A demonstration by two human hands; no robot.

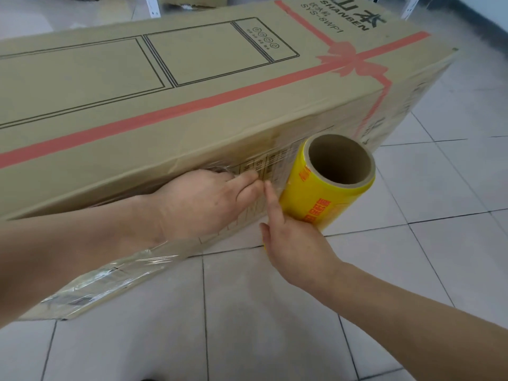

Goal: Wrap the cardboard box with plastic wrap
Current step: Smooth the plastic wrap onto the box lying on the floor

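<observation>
A long cardboard box point(170, 86) lies on its side on the tiled floor, printed with a red ribbon and an appliance outline. My left hand point(203, 202) presses against its near side, fingers pinching the clear plastic wrap point(275, 166) against the cardboard. My right hand point(291, 243) grips a yellow roll of plastic wrap point(327, 188) with a brown cardboard core, held upright against the box's near side. A short stretch of film runs from the roll to my left fingers. Clear film also clings to the box's lower near edge under my left forearm.
White floor tiles point(412, 270) with dark grout spread in front and to the right of the box. White shelf posts point(152, 5) and another cardboard box point(192, 0) stand beyond the far side.
</observation>
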